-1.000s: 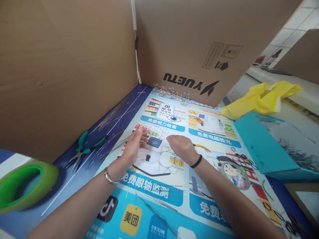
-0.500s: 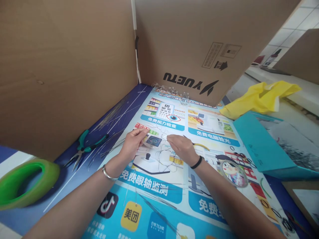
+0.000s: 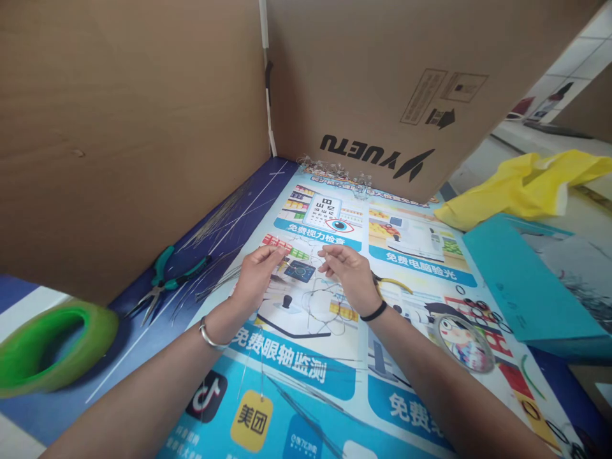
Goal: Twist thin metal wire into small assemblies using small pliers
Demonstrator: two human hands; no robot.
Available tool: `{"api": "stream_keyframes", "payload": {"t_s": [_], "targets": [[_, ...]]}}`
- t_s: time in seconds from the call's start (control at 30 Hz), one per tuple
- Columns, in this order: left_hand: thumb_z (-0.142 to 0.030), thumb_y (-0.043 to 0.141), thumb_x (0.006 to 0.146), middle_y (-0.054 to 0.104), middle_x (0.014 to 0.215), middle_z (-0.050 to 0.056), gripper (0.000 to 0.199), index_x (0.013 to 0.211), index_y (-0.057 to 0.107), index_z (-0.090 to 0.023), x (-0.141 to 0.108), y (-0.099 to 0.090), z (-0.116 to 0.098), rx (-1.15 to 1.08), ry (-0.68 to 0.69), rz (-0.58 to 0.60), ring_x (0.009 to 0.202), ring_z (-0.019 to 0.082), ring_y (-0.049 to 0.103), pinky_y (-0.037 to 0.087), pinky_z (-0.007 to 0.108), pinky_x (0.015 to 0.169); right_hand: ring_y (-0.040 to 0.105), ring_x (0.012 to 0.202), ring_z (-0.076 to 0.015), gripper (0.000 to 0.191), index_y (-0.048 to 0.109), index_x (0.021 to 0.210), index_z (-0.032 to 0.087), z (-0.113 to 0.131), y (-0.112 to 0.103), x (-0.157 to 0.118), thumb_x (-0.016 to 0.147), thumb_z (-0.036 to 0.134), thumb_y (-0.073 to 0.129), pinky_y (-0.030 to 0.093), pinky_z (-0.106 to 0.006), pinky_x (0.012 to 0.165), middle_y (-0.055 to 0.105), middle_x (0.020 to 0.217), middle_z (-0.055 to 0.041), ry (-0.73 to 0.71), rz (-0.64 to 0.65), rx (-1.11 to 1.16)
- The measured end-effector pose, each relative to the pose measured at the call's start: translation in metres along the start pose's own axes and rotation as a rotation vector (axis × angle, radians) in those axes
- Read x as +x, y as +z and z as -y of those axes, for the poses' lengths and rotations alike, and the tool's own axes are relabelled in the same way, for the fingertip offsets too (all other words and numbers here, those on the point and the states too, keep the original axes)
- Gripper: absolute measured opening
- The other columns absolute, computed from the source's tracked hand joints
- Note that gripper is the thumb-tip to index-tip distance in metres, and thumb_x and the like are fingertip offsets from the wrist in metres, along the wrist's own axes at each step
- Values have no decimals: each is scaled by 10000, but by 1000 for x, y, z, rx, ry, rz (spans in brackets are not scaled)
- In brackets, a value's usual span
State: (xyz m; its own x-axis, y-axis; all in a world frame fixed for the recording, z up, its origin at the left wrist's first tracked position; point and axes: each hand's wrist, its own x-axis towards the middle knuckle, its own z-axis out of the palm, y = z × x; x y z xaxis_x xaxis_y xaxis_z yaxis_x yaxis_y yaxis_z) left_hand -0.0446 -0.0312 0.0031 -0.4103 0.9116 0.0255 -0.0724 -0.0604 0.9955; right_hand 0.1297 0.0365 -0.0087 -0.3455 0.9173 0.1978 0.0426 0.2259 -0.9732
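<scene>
Above the printed poster (image 3: 282, 395), my left hand (image 3: 258, 271) pinches a thin wire near its fingertips. My right hand (image 3: 349, 274), a short distance to the right, has its thumb and index finger together and its other fingers loosely spread; the thin wire at its fingertips is hard to make out. Tangled loops of fine wire (image 3: 325, 309) lie or hang below and between the hands. Yellow-handled pliers (image 3: 396, 284) lie partly behind my right hand. Loose straight wires (image 3: 306, 411) rest on the poster nearer to me.
Green tape (image 3: 57, 347) and teal-handled pliers (image 3: 162, 280) are at left. Cardboard walls (image 3: 143, 127) stand behind. A round clear container (image 3: 463, 344), black rings (image 3: 482, 309), a teal box (image 3: 521, 287) and yellow cloth (image 3: 521, 185) are at right. Small wire pieces (image 3: 335, 171) line the back.
My right hand's fingers have spread apart somewhat and show more clearly. My left hand keeps its pinch. The view has shifted slightly, so the surroundings on the right appear further right.
</scene>
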Motion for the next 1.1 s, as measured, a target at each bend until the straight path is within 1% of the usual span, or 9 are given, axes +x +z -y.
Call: {"api": "stream_keyframes", "payload": {"t_s": [0.13, 0.23, 0.3, 0.37, 0.47, 0.57, 0.73, 0.87, 1.1], "targets": [[-363, 627, 745, 416, 519, -48, 296, 555, 523, -163, -1, 1, 0, -2, 6, -37, 511, 90, 381, 290, 225, 518, 622, 651, -111, 322, 492, 1087, 217, 1, 5, 4, 798, 346, 553, 484, -251, 557, 643, 968, -44, 58, 19, 185], [-372, 624, 749, 384, 500, -52, 341, 526, 471, -165, -1, 1, 1, -41, -1, -62, 491, 85, 352, 276, 229, 511, 606, 645, -101, 316, 528, 1044, 215, 3, 7, 2, 769, 353, 598, 470, -239, 553, 641, 968, -37, 136, 83, 298], [-372, 622, 754, 407, 508, -48, 319, 550, 490, -165, -1, 2, 2, -76, -4, -66, 500, 87, 372, 298, 230, 526, 590, 602, -92, 261, 580, 972, 201, 6, 9, -1, 752, 338, 618, 454, -229, 529, 656, 912, -30, 170, 142, 297], [-366, 622, 760, 424, 519, -44, 292, 579, 514, -164, -3, 3, 2, -108, -2, -71, 516, 89, 393, 316, 230, 541, 575, 553, -90, 225, 617, 934, 191, 10, 10, -5, 749, 318, 623, 434, -221, 503, 666, 770, -13, 199, 227, 265], [-360, 623, 768, 429, 534, -44, 275, 605, 519, -165, -8, 6, 1, -151, -16, -74, 524, 87, 400, 319, 227, 537, 573, 539, -97, 294, 605, 1043, 209, 14, 13, -12, 765, 306, 609, 412, -211, 483, 639, 623, 21, 234, 392, 217], [-358, 617, 779, 432, 539, -43, 293, 592, 499, -166, -12, 8, -2, -180, -37, -66, 518, 82, 399, 326, 224, 531, 585, 550, -95, 393, 545, 1136, 243, 14, 19, -18, 758, 316, 622, 417, -207, 478, 641, 661, 36, 233, 484, 227], [-349, 621, 772, 442, 531, -37, 295, 576, 505, -161, -13, 11, -2, -192, -22, -53, 523, 85, 419, 354, 222, 536, 590, 528, -84, 287, 577, 982, 206, 8, 27, -22, 752, 371, 629, 412, -190, 445, 648, 711, 21, 260, 393, 250], [-342, 635, 762, 432, 525, -43, 284, 585, 508, -159, -11, 11, -1, -243, -29, -74, 502, 76, 408, 343, 214, 510, 591, 512, -88, 244, 530, 911, 216, 5, 24, -21, 741, 347, 648, 400, -189, 420, 683, 770, 9, 273, 328, 340], [-327, 652, 752, 409, 527, -52, 262, 617, 509, -153, -8, 11, 5, -288, -35, -119, 491, 63, 390, 315, 202, 488, 560, 492, -85, 169, 558, 765, 191, 5, 20, -21, 728, 313, 669, 385, -188, 433, 673, 651, 4, 277, 217, 360]]}}
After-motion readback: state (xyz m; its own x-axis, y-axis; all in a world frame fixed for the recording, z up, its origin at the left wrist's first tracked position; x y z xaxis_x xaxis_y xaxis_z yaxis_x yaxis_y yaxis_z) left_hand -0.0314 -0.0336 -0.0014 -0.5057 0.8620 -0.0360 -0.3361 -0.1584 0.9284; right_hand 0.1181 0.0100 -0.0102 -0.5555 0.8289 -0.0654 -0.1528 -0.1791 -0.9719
